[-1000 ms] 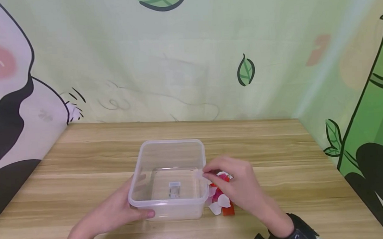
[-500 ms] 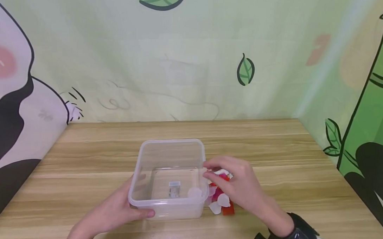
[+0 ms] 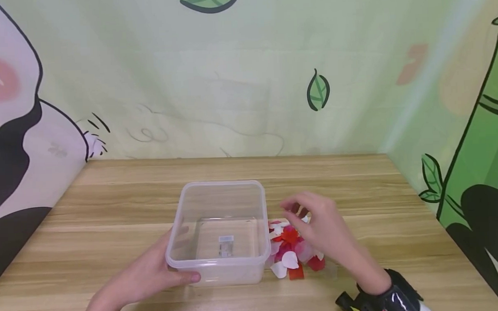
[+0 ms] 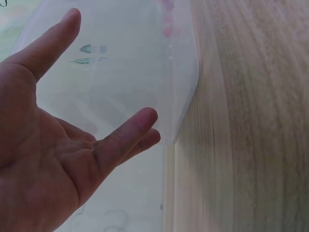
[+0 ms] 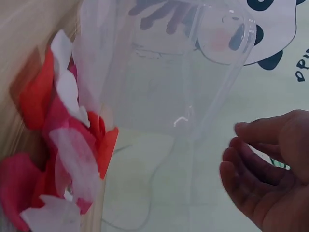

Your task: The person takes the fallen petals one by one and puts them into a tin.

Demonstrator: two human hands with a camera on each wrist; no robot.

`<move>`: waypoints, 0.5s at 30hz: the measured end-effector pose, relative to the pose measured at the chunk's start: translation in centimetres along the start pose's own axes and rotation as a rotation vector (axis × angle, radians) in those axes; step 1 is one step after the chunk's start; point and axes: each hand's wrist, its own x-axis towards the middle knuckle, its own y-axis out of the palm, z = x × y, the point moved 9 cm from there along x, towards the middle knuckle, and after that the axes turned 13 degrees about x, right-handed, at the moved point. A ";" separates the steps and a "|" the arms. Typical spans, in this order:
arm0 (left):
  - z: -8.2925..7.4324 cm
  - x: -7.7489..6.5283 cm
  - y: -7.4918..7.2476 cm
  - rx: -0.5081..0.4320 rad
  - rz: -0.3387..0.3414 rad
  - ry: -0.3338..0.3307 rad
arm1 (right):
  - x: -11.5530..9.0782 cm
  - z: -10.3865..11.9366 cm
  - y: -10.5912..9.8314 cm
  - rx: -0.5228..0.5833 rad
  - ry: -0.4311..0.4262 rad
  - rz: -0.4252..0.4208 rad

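A clear plastic container (image 3: pixel 217 274) stands on the table with a small label (image 3: pixel 226 245) showing at its bottom. My left hand (image 3: pixel 154 268) rests against its left side, thumb on the front wall; in the left wrist view its fingers (image 4: pixel 130 128) are spread and fairly straight. Right of the container lies a pile of artificial petals (image 3: pixel 289 245) in red, pink and white. My right hand (image 3: pixel 319 221) hovers above the pile, apart from the container. In the right wrist view its fingers (image 5: pixel 231 181) are loosely bent, with nothing seen between them and the thumb.
The wooden table (image 3: pixel 123 196) reaches back to a printed cloth backdrop (image 3: pixel 246 82) with panda, bamboo and leaf drawings. A black strap device (image 3: pixel 387 297) sits on my right wrist.
My right hand let a pale petal drop inside the container rim, then moved right and slightly up, uncovering more of the pile. That petal is now hard to see. The left hand stays put.
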 end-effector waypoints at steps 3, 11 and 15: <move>0.1 0.0 0.0 0.012 0.000 -0.014 | -0.1 -1.2 0.4 -0.028 0.093 0.066; 0.1 -0.1 0.0 0.016 -0.003 -0.010 | -0.8 -4.1 1.8 -0.057 0.294 0.239; 0.0 0.0 -0.1 0.015 -0.007 -0.001 | -1.3 -5.1 2.7 -0.075 0.334 0.329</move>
